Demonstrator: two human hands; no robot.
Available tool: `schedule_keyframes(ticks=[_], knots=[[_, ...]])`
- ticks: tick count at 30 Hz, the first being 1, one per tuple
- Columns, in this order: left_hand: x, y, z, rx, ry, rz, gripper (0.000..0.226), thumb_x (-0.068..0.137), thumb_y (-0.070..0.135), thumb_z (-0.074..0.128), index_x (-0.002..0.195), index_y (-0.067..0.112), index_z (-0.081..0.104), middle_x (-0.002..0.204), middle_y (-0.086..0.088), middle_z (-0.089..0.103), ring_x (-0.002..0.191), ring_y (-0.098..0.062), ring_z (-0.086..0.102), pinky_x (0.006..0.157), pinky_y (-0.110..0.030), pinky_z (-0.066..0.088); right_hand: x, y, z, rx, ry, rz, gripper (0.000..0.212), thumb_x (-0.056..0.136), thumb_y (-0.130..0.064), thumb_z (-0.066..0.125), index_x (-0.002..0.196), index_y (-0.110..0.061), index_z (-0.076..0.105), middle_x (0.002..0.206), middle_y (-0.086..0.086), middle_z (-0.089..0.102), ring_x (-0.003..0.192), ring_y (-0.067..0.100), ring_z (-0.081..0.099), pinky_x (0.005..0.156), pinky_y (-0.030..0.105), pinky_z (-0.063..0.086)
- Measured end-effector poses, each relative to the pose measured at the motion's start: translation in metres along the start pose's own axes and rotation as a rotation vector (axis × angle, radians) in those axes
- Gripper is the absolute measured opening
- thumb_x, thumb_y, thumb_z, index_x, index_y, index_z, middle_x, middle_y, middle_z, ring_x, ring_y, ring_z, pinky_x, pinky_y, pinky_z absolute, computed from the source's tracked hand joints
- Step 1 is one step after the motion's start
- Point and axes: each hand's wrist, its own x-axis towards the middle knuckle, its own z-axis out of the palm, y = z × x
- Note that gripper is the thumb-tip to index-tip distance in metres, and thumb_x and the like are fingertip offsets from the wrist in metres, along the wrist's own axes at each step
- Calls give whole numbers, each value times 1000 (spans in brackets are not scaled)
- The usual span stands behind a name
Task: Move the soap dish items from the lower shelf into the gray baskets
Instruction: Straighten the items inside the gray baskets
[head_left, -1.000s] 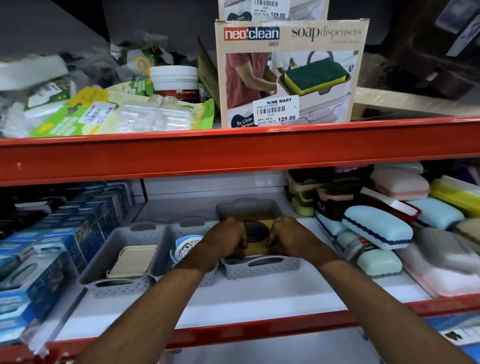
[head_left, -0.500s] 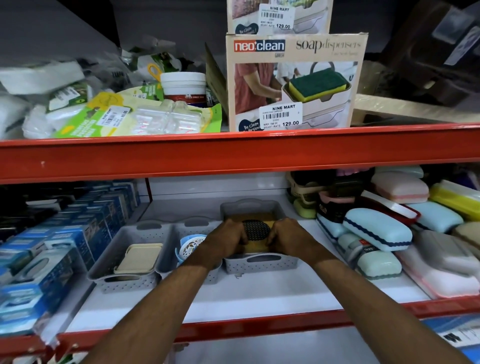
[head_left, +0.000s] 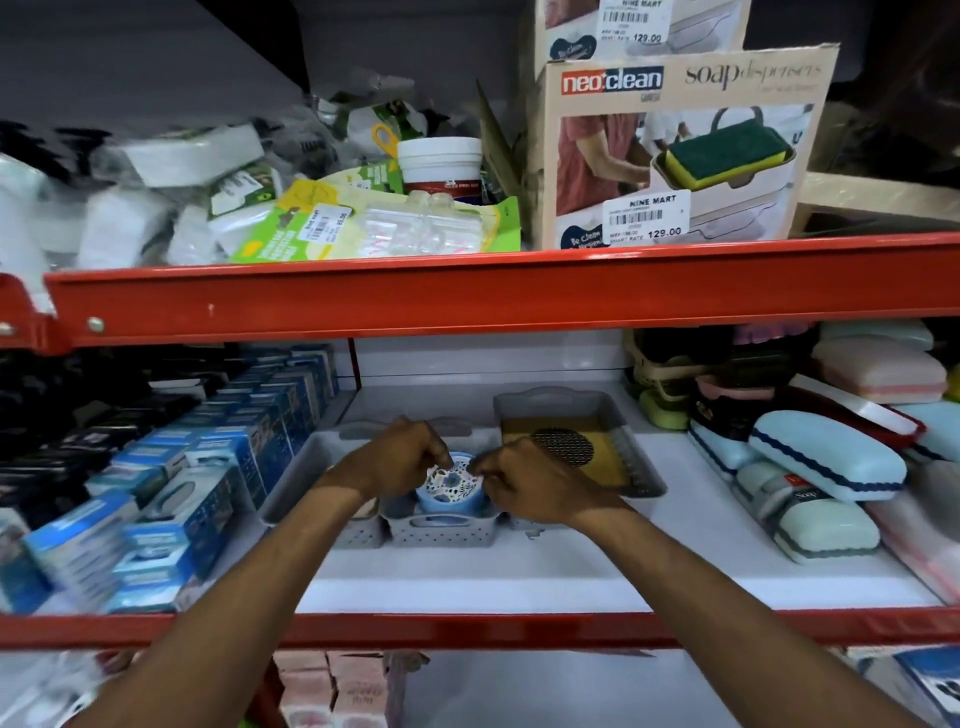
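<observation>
Three gray baskets stand side by side on the white lower shelf. The right basket (head_left: 644, 480) holds a yellow soap dish (head_left: 610, 452) with a dark mesh drain. In the middle basket (head_left: 441, 530) sits a round blue soap dish (head_left: 451, 488) with a patterned white insert. My left hand (head_left: 400, 460) and my right hand (head_left: 524, 480) pinch this round dish from either side at its rim. The left basket (head_left: 296, 483) is mostly hidden behind my left arm.
Loose soap cases (head_left: 826, 457) in pale blue, pink and green pile up on the right of the shelf. Blue boxed goods (head_left: 171, 499) fill the left. The red shelf beam (head_left: 467, 291) hangs above, with a soap dispenser box (head_left: 675, 145) on the upper shelf.
Both hands left the yellow dish in the right basket and moved left to the round blue dish in the middle basket. The camera has shifted closer.
</observation>
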Motion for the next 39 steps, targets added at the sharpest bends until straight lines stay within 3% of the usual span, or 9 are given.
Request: schedule_keyframes(ticks=[6,10,14,18,26,29,32,35,39], knots=[[-8,-13,11,70,-116,12,30,85,-1,63,107,14,78,114,-10,73,105,-24,67,93,-32,54,5,-11,10,-148,-72,50,32,92,-25,49,68,-8,61,68,13,62,64,29,58,53,31,35],[-10,-14,10,66,-146,45,33,78,-9,61,95,12,81,96,-8,78,90,-23,68,78,-26,51,7,-18,6,-185,-51,33,34,95,-22,49,68,-7,63,64,8,60,55,16,48,69,31,27],[-10,-14,8,60,-163,69,34,80,-9,60,100,8,81,103,-9,81,95,-22,72,88,-32,57,8,-22,7,-269,-33,2,34,95,-21,49,69,-8,67,63,4,58,52,8,37,74,32,27],[-11,-14,9,49,-164,66,31,83,-9,59,98,8,80,104,-9,79,86,-16,66,74,-13,45,11,-22,6,-321,-44,-8,31,93,-19,49,68,-10,65,65,2,53,57,12,39,87,39,36],[-27,-13,-10,27,-119,23,32,97,4,56,122,14,72,131,-10,67,123,-25,62,107,-31,47,9,-26,7,-283,-55,31,27,97,-21,49,77,-12,65,78,2,57,65,14,44,81,35,43],[-37,-34,-32,-65,63,-2,42,96,-7,45,122,10,73,137,-9,69,130,-21,62,118,-34,43,11,-28,9,-185,2,49,33,101,-25,43,108,-9,71,112,11,71,85,20,61,70,22,43],[-50,-67,-45,-48,111,-93,37,94,-8,49,113,7,77,128,-11,73,121,-22,68,112,-29,47,25,-44,17,-109,30,13,40,103,-30,39,135,-20,60,149,8,53,127,28,56,101,39,48],[-60,-90,-40,11,42,-167,32,96,0,53,108,14,79,123,-6,75,116,-20,67,111,-33,50,43,-67,30,-37,-19,-7,41,103,-31,36,136,-23,59,150,9,51,140,31,43,111,52,39],[-64,-103,-26,28,-37,-205,35,96,4,52,111,23,78,126,-1,70,111,-15,64,94,-20,47,64,-79,49,-94,-165,-31,45,102,-31,31,110,-12,71,135,6,65,145,20,36,122,42,23]])
